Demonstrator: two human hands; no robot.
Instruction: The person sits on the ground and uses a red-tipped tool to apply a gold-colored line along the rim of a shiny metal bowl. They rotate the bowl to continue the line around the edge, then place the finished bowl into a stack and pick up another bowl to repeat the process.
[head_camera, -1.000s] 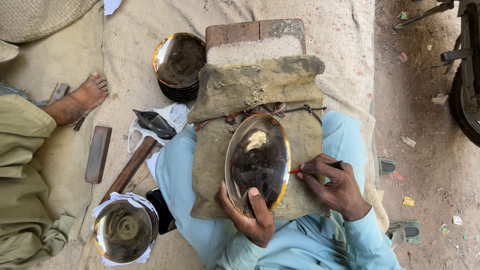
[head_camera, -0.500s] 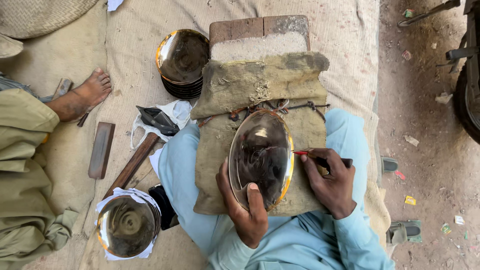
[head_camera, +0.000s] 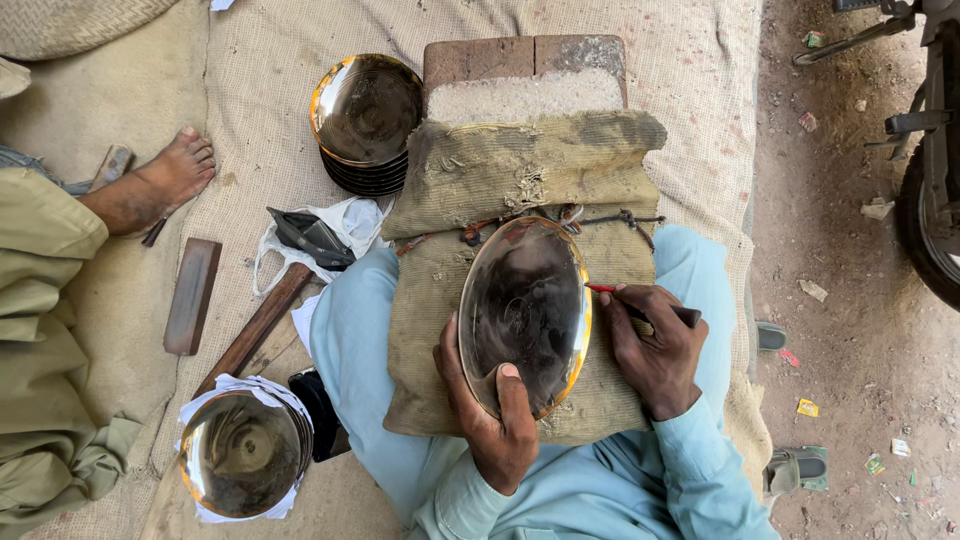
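Note:
A shiny oval metal plate (head_camera: 525, 310) with a golden rim rests on a dirty burlap cushion (head_camera: 520, 180) across my lap. My left hand (head_camera: 487, 420) grips the plate's near edge, thumb inside the rim. My right hand (head_camera: 655, 345) holds a red-tipped pen (head_camera: 603, 289) whose point touches the plate's right rim.
A stack of similar plates (head_camera: 365, 120) stands at the back left, another wrapped stack (head_camera: 242, 455) at the front left. A wooden-handled hammer (head_camera: 260, 325), a flat bar (head_camera: 192, 295) and another person's bare foot (head_camera: 165, 180) lie to the left. Bricks (head_camera: 520, 58) sit behind the cushion.
My right hand with the pen has shifted slightly along the plate's right rim. My left hand keeps its hold.

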